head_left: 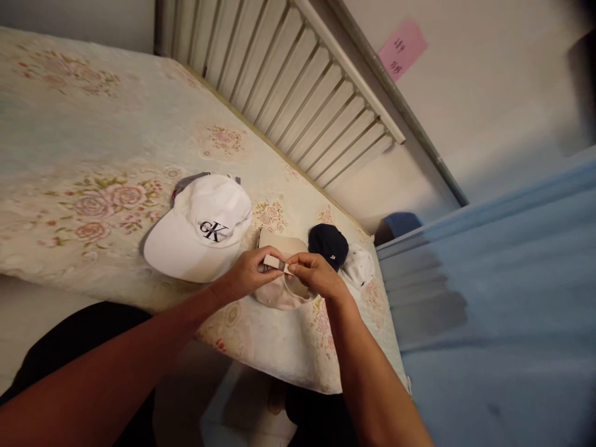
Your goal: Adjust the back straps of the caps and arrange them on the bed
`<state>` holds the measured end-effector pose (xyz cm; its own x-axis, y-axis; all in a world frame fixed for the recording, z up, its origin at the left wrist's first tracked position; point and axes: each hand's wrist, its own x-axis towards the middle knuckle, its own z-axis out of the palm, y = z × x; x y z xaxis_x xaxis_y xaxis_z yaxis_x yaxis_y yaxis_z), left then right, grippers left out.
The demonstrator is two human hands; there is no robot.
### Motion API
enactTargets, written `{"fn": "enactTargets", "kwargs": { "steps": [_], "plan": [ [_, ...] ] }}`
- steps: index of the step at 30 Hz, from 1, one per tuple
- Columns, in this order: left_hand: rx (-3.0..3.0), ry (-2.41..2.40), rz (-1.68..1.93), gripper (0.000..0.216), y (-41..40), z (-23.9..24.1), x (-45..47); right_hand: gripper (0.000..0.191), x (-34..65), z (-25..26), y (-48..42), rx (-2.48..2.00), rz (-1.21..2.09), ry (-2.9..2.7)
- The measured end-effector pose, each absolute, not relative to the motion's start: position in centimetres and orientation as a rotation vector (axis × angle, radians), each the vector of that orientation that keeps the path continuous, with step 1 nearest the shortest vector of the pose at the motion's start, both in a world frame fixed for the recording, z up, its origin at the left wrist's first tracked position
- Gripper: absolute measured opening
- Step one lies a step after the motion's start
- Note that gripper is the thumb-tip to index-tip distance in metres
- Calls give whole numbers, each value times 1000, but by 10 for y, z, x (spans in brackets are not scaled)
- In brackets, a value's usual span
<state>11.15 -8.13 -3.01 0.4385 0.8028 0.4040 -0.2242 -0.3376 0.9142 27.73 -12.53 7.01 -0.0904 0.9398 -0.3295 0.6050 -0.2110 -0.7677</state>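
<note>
A beige cap (274,295) lies on the floral cover with its back opening toward me. Over that opening my left hand (251,270) is closed on one end of the cap's beige strap (274,262). Fingertips of my right hand (314,273) pinch the strap's other end, close to the left thumb. What fastens the strap between the fingers is too small to make out. Left of my hands rests a white cap (205,226) with black letters on its front, its brim pointing down and left.
Beyond my right hand sit a dark navy cap (328,245) and a white cap (360,266). The floral cover (116,261) runs along a slatted rail (279,87) by the wall. A blue curtain (493,298) hangs at right, and a pink note (403,48) is on the wall.
</note>
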Motion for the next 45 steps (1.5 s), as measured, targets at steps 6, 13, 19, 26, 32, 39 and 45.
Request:
{"fn": "enactTargets", "kwargs": {
  "steps": [6,13,19,26,32,39,45],
  "plan": [
    [1539,536,1123,16,-81,-29,111,24,274,71,-125,-1901,1172,-1673],
    [1514,531,1086,19,-81,-25,109,16,270,62,-126,-1810,989,-1699],
    [1530,517,1062,19,-80,-22,106,28,265,58,-135,-1695,640,-1850],
    [1609,567,1053,19,-76,-24,105,36,255,43,-143,-1648,295,-2025],
    [1667,477,935,31,-71,-27,99,23,264,38,-142,-1679,258,-1979],
    [1645,474,886,20,-70,-21,92,21,266,38,-142,-1711,313,-1924],
    [1691,508,897,19,-68,-23,94,18,265,40,-142,-1675,456,-1851]
  ]
}}
